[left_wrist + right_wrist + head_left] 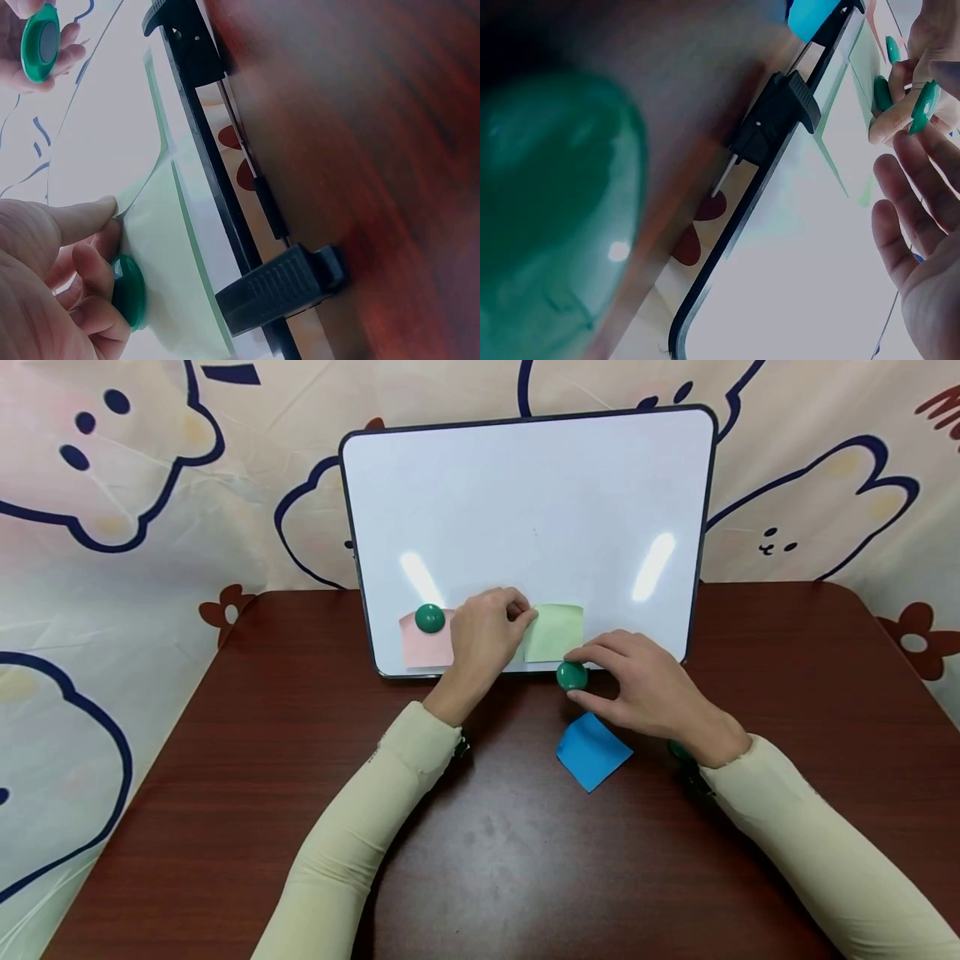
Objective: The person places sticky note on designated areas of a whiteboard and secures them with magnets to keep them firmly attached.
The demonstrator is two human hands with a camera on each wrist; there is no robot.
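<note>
My left hand [487,631] pinches the left edge of a light green sticky note [557,633] low on the whiteboard [532,510]. Another light green note [176,262] lies against the board under those fingers, with a round green magnet [129,292] on it, hidden from the head view. Between thumb and fingertips, my right hand [645,685] holds a second green magnet [572,676], just in front of the board's bottom edge. Left of my left hand, a pink note [426,643] sits under a green magnet [430,618].
A blue sticky note [594,752] lies on the brown table [495,860] below my right hand. Another green magnet [678,750] is on the table, partly behind the right wrist. Black clip-like feet [281,289] hold the board's lower edge. A patterned cloth [247,493] hangs behind.
</note>
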